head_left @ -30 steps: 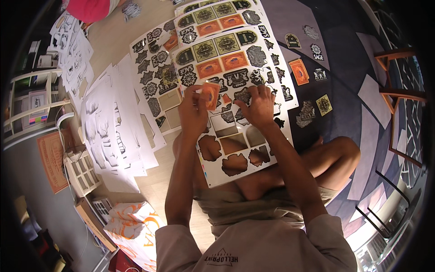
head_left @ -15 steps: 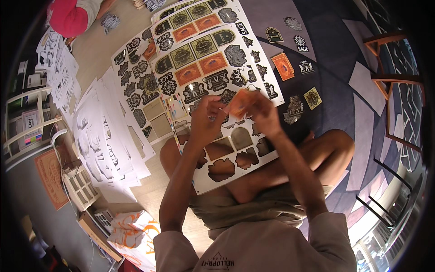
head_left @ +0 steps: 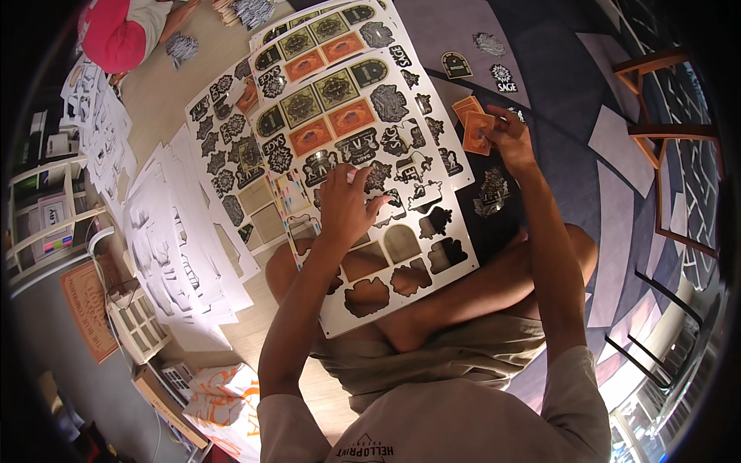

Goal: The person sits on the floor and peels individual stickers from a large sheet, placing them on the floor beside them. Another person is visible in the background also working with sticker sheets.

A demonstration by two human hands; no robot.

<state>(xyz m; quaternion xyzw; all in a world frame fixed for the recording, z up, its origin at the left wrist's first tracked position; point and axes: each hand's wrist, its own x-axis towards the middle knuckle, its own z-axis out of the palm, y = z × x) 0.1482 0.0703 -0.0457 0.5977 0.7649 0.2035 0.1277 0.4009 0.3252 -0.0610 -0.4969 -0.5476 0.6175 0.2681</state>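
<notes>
Between the fingers and thumb of my right hand (head_left: 511, 145) is an orange rectangular sticker (head_left: 477, 133). It is over the right edge of a small pile of orange stickers (head_left: 465, 106) on the dark carpet, overlapping it from this view. Across my lap and the floor lies a large white sticker sheet (head_left: 455, 282), with rows of black, gold and orange stickers and several cut-out holes at its near end. My left hand (head_left: 345, 204) rests over the sheet's middle, thumb apart from the fingers, holding nothing visible. Below the right hand lies a pile of dark irregular stickers (head_left: 492, 193).
More printed sheets (head_left: 266, 54) lie beneath and beyond this one. White cut-out waste sheets (head_left: 166, 239) are heaped at left. An arched sticker (head_left: 455, 65) and other dark stickers (head_left: 503, 79) lie at right. Wooden chair legs (head_left: 656, 135) stand far right. Another person's pink-clad part (head_left: 116, 38) shows upper left.
My right hand has carried the orange sticker from above the sheet rightward to the orange pile. My left hand stays over the sheet, now lower and separate from the sticker.
</notes>
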